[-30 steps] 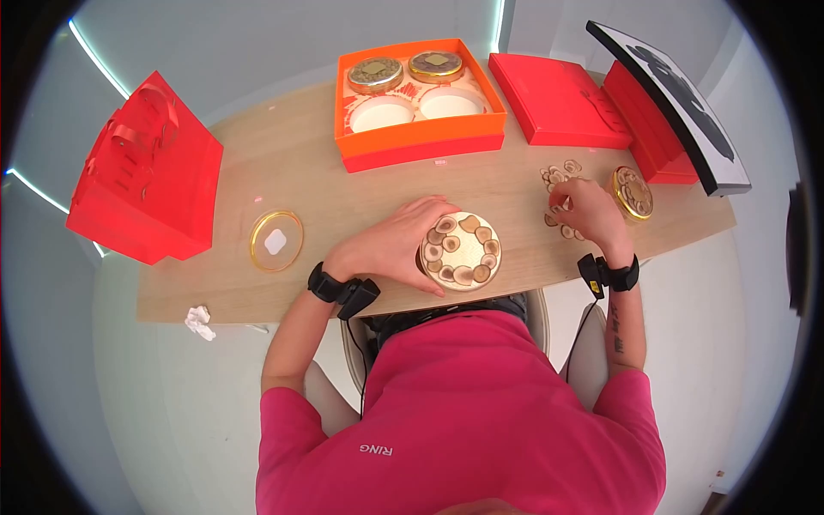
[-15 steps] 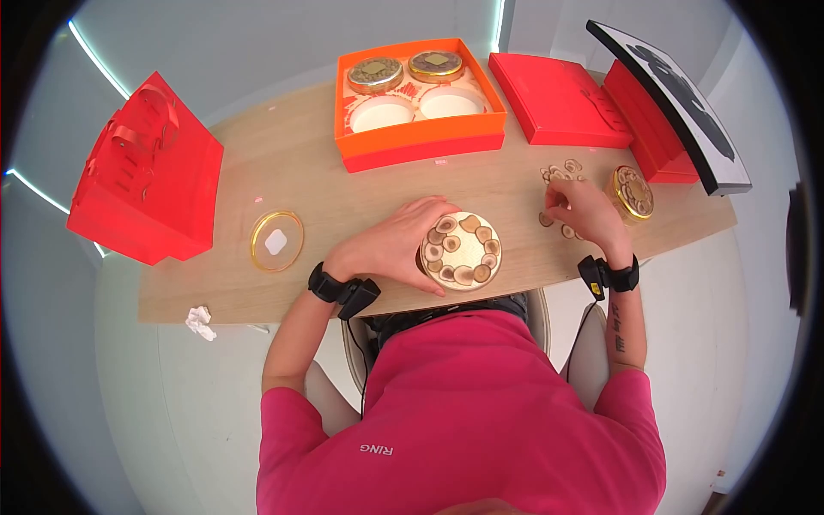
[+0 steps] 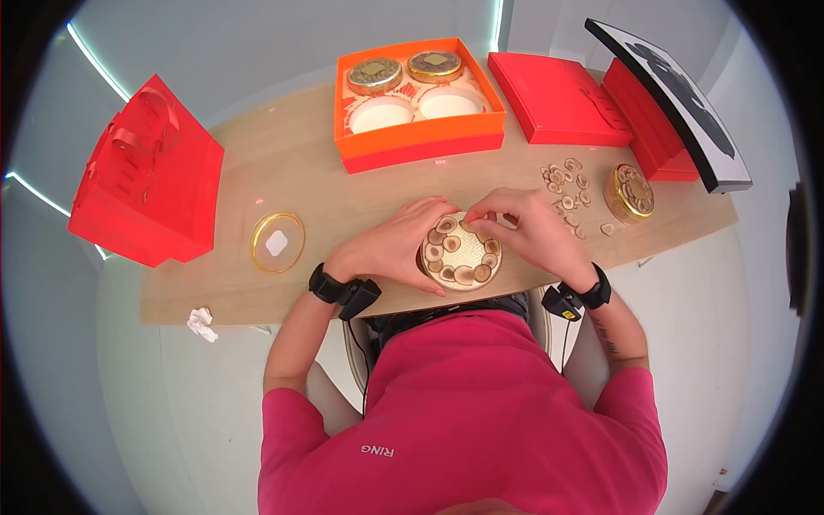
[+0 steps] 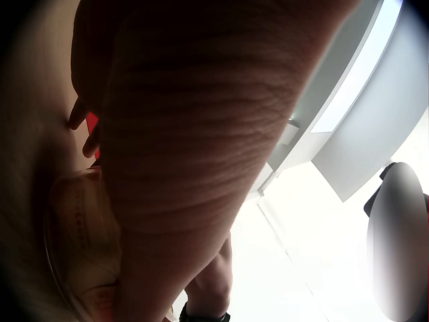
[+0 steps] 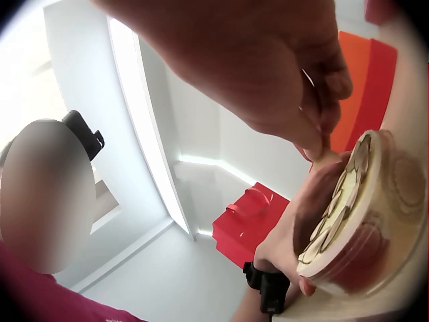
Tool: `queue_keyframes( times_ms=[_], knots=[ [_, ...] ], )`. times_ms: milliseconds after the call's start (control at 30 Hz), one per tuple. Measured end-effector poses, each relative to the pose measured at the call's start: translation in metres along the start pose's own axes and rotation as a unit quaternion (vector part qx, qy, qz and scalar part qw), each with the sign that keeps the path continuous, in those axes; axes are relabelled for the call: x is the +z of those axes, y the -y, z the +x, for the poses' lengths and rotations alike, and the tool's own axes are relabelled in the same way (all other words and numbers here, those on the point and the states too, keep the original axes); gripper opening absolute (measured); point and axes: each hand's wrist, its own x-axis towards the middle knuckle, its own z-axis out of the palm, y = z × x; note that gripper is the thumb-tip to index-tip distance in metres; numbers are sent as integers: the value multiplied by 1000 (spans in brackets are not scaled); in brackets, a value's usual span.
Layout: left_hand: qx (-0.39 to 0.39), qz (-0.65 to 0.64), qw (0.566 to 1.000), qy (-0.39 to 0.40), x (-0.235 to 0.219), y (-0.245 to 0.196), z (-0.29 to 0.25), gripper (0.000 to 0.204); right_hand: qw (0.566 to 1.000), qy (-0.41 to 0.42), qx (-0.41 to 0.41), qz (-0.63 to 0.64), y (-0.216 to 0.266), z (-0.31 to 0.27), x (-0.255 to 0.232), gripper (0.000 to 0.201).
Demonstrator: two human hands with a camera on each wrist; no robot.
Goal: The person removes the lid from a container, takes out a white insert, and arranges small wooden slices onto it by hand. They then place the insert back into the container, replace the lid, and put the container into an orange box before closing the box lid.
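Observation:
A round jar (image 3: 463, 257) holds a ring of brown-edged slices on a pale gold patterned top. The left hand (image 3: 396, 244) grips its left side, fingers behind and thumb in front. Above the jar's upper rim, the right hand (image 3: 530, 230) has thumb and fingers pinched together. In the right wrist view, a pale slice (image 5: 326, 159) shows at the fingertips of the right hand (image 5: 268, 74), over the jar's clear wall (image 5: 362, 248). The left wrist view is mostly filled by the dark, close left hand (image 4: 181, 147). Loose slices (image 3: 566, 202) lie right of the jar.
An orange-red box (image 3: 421, 142) with two filled tins stands at the back. A filled jar (image 3: 629, 194), red lid (image 3: 558, 101) and framed picture (image 3: 678, 103) are right. Left are a gold-rimmed clear lid (image 3: 277, 243), red bag (image 3: 154, 180) and crumpled tissue (image 3: 202, 324).
From the loose slices, the right hand has moved left to the jar's upper rim. The left hand and jar have stayed in place.

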Motion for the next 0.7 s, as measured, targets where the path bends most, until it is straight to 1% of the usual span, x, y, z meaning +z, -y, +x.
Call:
queue_keyframes(
  times_ms=[67,167,267,367,467,533,600,667,700],
  knots=[
    [-2,-2,1000,1,0,0,1,126,1000,13,1,12,2,1,3,20],
    [0,1,1000,-3,0,0,0,127,1000,8,7,13,2,2,9,20],
    [-2,2,1000,3,-2,-3,1,126,1000,-23,6,-15,3,3,8,19],
    [-2,-2,1000,4,-2,-2,1,125,997,-42,-3,-60,-12,2,0,16],
    [-1,-2,1000,2,-1,-2,1,123,997,-57,8,-57,-10,1,-8,15],
    [2,-4,1000,2,-2,-3,1,123,992,-88,32,-83,-13,1,-19,15],
    [6,-7,1000,3,-3,-3,2,122,983,-117,50,-130,-27,-1,-35,14],
    [6,-16,1000,-1,-2,-3,1,121,968,-142,64,-198,-55,-11,-55,13],
    [5,-21,1000,-3,-2,-3,1,121,962,-122,102,-223,-67,-18,-64,14]
  ],
)
